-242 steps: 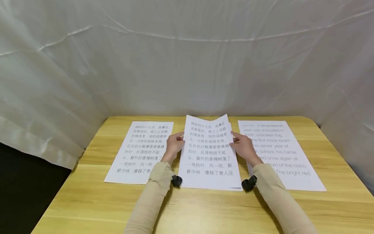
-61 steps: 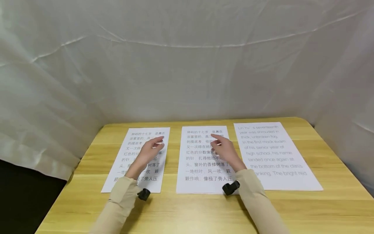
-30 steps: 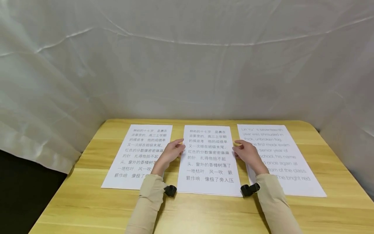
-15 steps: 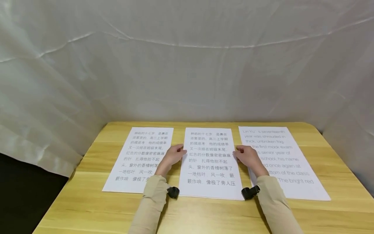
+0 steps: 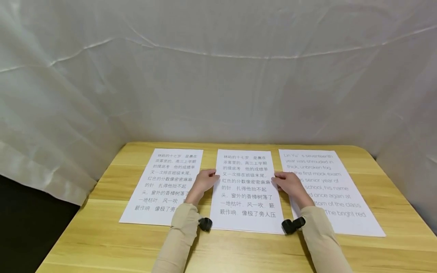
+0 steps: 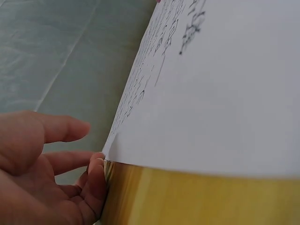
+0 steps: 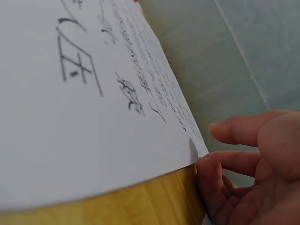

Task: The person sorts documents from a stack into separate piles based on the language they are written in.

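A stack of white paper printed with large Chinese characters (image 5: 246, 189) lies flat in the middle of the table. At its left long edge is my left hand (image 5: 204, 181), and my right hand (image 5: 289, 184) is opposite at the right edge. In the left wrist view, bent fingertips of the left hand (image 6: 51, 173) touch the paper's edge (image 6: 187, 126), while the thumb is held apart. Likewise, the right wrist view has fingertips of the right hand (image 7: 262, 164) against the paper's other edge (image 7: 93, 140), thumb clear of it.
Another Chinese-printed sheet (image 5: 153, 184) lies to the left, partly under the left forearm. English-printed paper (image 5: 345, 197) lies to the right, partly covered by the right hand. Both rest on a wooden table (image 5: 239, 250), with a pale cloth curtain (image 5: 218, 94) behind.
Earlier both hands held the middle paper with its top lifted and bent. It then lay flat with the hands above and left; they moved right and came in to its side edges.
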Available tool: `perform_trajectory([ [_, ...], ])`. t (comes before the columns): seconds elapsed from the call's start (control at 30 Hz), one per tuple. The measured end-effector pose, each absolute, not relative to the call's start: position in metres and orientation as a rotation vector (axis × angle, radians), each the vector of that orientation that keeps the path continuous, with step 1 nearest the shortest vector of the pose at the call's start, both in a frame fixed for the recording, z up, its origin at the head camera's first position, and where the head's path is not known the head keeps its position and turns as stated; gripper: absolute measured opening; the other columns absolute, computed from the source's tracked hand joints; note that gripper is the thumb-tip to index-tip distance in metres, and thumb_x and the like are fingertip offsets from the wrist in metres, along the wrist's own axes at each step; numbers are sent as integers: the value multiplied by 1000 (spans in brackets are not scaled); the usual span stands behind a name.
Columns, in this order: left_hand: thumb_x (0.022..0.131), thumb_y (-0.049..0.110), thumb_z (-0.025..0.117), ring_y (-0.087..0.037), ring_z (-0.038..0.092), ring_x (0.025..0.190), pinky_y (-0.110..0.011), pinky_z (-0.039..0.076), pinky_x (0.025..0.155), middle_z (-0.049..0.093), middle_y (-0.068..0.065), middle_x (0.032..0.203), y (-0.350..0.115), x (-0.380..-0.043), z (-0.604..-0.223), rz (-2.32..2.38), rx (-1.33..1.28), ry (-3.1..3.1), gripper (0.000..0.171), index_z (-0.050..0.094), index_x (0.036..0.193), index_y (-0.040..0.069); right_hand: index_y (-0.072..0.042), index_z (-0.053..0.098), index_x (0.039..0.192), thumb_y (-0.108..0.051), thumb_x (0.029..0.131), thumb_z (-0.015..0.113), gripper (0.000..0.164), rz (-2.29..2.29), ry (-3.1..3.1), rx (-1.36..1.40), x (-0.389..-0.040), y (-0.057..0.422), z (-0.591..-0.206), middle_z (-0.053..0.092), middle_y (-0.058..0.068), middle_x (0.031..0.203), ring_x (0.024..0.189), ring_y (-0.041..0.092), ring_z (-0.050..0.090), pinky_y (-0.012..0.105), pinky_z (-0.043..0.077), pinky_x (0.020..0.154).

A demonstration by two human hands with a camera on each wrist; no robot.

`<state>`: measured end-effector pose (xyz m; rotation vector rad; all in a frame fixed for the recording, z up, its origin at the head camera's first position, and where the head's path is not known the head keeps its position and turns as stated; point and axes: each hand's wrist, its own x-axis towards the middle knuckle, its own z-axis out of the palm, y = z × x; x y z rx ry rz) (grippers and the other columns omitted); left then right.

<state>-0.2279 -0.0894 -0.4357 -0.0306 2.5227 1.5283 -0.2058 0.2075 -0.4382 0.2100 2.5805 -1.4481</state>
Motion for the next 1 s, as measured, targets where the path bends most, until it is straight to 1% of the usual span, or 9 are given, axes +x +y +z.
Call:
perform_trajectory([
  [0.07,94,14,58,-22,54,98,-33,46,82,61,-12,110,-90,-227,-435,1521,-42,2514,30,65,118,-2,8,48,137,-18,97,56,48,-1459,2569,195,-205,208,-437,50,26,136,94,21,59,28,51,76],
  [0.13,94,15,58,-27,49,119,-39,42,99,54,-16,134,-91,-226,-435,1529,-53,2502,46,52,137,-1,7,46,139,-17,97,56,49,-1472,2554,181,-205,207,-436,48,26,138,97,22,58,28,51,77],
  [0.2,95,16,58,-30,43,129,-42,37,105,48,-17,141,-91,-225,-436,1538,-55,2490,48,49,139,0,6,44,140,-17,97,57,50,-1477,2546,166,-205,207,-435,47,25,139,97,21,58,28,51,77],
  [0.27,96,15,57,-31,42,131,-43,36,106,47,-17,142,-92,-225,-436,1551,-54,2486,48,48,141,1,4,43,142,-18,97,58,52,-1479,2543,157,-206,207,-435,47,24,140,93,20,57,27,50,75],
  [0.4,94,11,59,-29,47,123,-40,41,100,51,-16,137,-92,-224,-436,1565,-34,2485,49,48,142,7,2,42,144,-15,95,60,54,-1492,2548,134,-205,208,-435,54,23,129,83,18,55,27,49,69],
  [0.57,91,3,60,-25,52,102,-33,47,80,59,-13,118,-93,-224,-435,1577,51,2475,54,49,143,13,3,40,144,-4,90,65,60,-1575,2528,130,-205,212,-435,59,19,106,74,16,59,27,55,65],
  [0.8,93,1,58,-17,53,87,-24,46,67,61,-9,102,-96,-225,-432,1625,83,2582,47,52,139,8,4,41,143,-6,91,66,59,-1639,2479,196,-203,214,-425,58,19,107,71,13,59,26,55,64],
  [0.9,94,1,56,-14,48,71,-22,40,57,59,-8,93,-98,-224,-425,1693,45,2539,46,52,140,8,3,43,142,-7,92,65,56,-1661,2453,223,-202,215,-419,55,18,108,72,13,58,24,54,64],
  [1.0,94,0,56,-13,43,65,-21,36,54,56,-7,87,-101,-223,-419,1759,30,2471,47,51,140,7,3,43,142,-7,92,64,55,-1696,2416,234,-200,216,-413,55,17,107,72,12,58,24,54,64],
])
